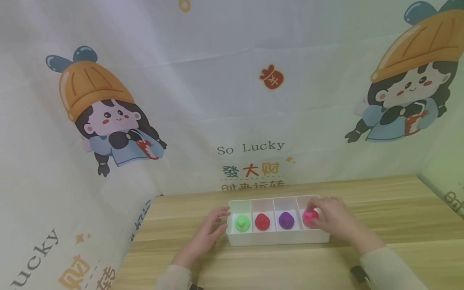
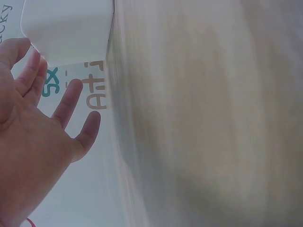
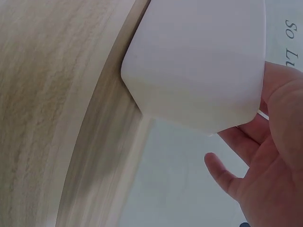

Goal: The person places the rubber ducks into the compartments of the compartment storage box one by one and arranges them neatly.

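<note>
A white box (image 1: 275, 238) with a row of compartments stands on the table, one small toy duck in each. From the left they are green (image 1: 242, 223), red (image 1: 262, 222), purple (image 1: 286, 220) and pink (image 1: 309, 218). My right hand (image 1: 338, 217) reaches over the box's right end, thumb and forefinger pinching the pink duck. In the right wrist view the box wall (image 3: 199, 61) hides those fingertips; the other fingers stay outside. My left hand (image 1: 208, 231), fingers spread and loosely bent, has its fingertips at the box's left end (image 2: 71, 33).
The wood-grain table (image 1: 275, 266) runs back to a printed white cloth (image 1: 195, 121), which hangs behind it and along the left side. More printed cloth (image 1: 444, 169) hangs at the right edge.
</note>
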Motion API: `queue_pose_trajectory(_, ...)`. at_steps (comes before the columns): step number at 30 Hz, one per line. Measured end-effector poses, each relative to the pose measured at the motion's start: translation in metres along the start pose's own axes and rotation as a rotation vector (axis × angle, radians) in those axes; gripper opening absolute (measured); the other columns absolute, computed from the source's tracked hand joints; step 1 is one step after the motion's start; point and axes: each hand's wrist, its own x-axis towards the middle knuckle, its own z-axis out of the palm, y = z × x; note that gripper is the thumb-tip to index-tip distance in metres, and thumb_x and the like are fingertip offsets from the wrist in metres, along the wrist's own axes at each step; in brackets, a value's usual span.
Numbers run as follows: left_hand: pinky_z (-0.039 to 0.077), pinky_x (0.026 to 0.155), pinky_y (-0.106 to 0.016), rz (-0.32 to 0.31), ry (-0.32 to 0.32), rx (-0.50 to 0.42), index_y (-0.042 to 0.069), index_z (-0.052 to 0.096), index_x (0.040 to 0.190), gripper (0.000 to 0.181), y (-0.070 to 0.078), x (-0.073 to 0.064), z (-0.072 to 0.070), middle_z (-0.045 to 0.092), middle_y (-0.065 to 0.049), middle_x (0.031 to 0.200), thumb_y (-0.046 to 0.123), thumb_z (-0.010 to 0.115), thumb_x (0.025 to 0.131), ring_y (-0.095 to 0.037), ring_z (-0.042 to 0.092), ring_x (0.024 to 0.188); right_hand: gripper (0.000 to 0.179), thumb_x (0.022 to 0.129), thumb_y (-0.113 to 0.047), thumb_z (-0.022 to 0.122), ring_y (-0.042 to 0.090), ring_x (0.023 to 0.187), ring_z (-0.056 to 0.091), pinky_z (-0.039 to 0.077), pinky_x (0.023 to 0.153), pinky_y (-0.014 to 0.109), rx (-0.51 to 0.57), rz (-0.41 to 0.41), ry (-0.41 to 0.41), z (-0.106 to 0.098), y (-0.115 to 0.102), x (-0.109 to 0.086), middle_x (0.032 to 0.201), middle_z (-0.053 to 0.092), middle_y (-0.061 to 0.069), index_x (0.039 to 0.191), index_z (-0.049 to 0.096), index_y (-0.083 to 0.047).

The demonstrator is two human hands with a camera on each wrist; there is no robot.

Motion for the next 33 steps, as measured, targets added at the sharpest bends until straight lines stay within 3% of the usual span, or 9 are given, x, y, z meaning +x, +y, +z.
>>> queue_pose_trajectory(5,0.03,0.093,-0.053,0.014,0.003,-0.003,0.001,0.045,0.121,0.032,-0.0002,0.0009,0.0007,0.031,-0.014,0.136,0.007,0.05,0.089,-0.038,0.037,0.114,0.022,0.066,-0.021,0.076,0.014,0.072,0.056,0.031,0.082,0.042,-0.019,0.018,-0.031,0.0004,0.0004,0.0024,0.074,0.059,-0.014,0.082,0.06,-0.021)
queue_pose_trajectory(14,0.03,0.093,-0.054,-0.003,0.004,-0.016,0.002,0.044,0.121,0.033,0.0014,0.0005,0.001,0.031,-0.012,0.136,0.003,0.049,0.089,-0.038,0.037,0.113,0.021,0.068,-0.024,0.075,0.012,0.072,0.055,0.025,0.087,0.047,-0.044,0.07,-0.108,0.0015,0.0019,0.007,0.072,0.057,-0.015,0.078,0.057,-0.023)
queue_pose_trajectory(22,0.031,0.091,-0.055,0.007,0.006,-0.01,0.001,0.044,0.121,0.033,0.002,0.0008,0.0015,0.031,-0.016,0.136,0.002,0.05,0.088,-0.04,0.037,0.112,0.025,0.066,-0.02,0.077,0.008,0.061,0.045,0.024,0.086,0.051,-0.089,0.076,-0.127,0.0003,-0.0004,0.0079,0.067,0.052,-0.013,0.074,0.053,-0.021)
queue_pose_trajectory(33,0.03,0.092,-0.054,0.02,0.017,0.0,0.003,0.045,0.121,0.033,-0.0052,0.0025,0.003,0.032,-0.012,0.136,0.004,0.05,0.089,-0.037,0.037,0.113,0.017,0.07,-0.018,0.073,0.017,0.075,0.055,0.028,0.085,0.051,-0.079,0.109,-0.114,0.0009,-0.0042,0.0062,0.073,0.058,-0.011,0.075,0.057,-0.02)
